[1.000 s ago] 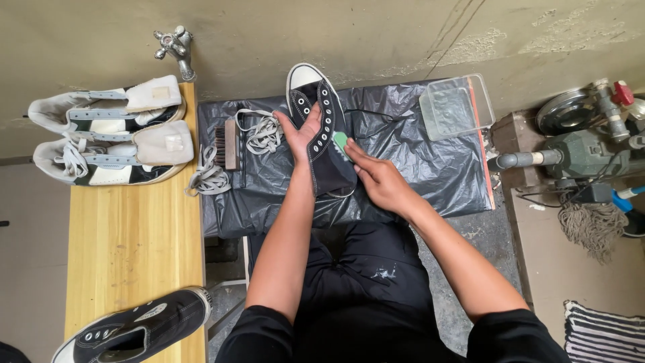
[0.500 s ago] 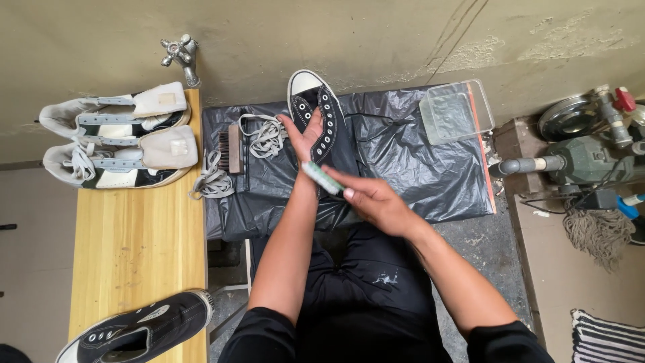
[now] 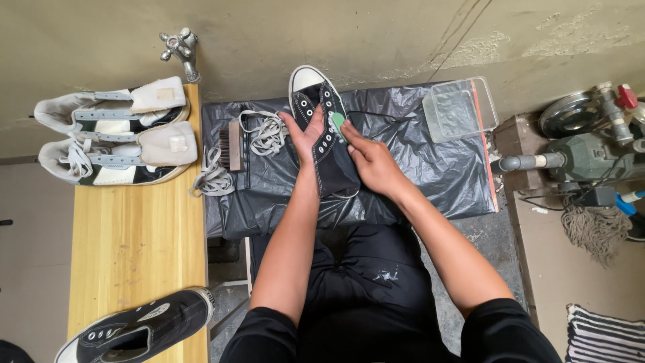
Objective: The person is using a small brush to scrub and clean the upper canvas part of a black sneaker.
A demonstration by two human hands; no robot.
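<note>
A black high-top canvas shoe (image 3: 332, 168) with a white toe cap lies on a black plastic sheet (image 3: 430, 168), toe pointing away from me. My left hand (image 3: 304, 134) reaches into its opening and holds it steady. My right hand (image 3: 369, 161) grips a small green-headed brush (image 3: 338, 121) and presses it against the eyelet side of the shoe. Loose grey laces (image 3: 269, 131) and a wooden bristle brush (image 3: 232, 146) lie just left of the shoe on the sheet.
A wooden bench (image 3: 134, 249) at the left carries a pair of white and black high-tops (image 3: 114, 138) and, at its near end, the matching black shoe (image 3: 138, 329). A tap (image 3: 180, 48) sticks out above. A clear tub (image 3: 460, 107) sits far right; pump machinery (image 3: 584, 154) beyond.
My right hand has moved forward along the shoe, carrying the green brush from near the ankle back up toward the eyelets. The left hand stays inside the shoe.
</note>
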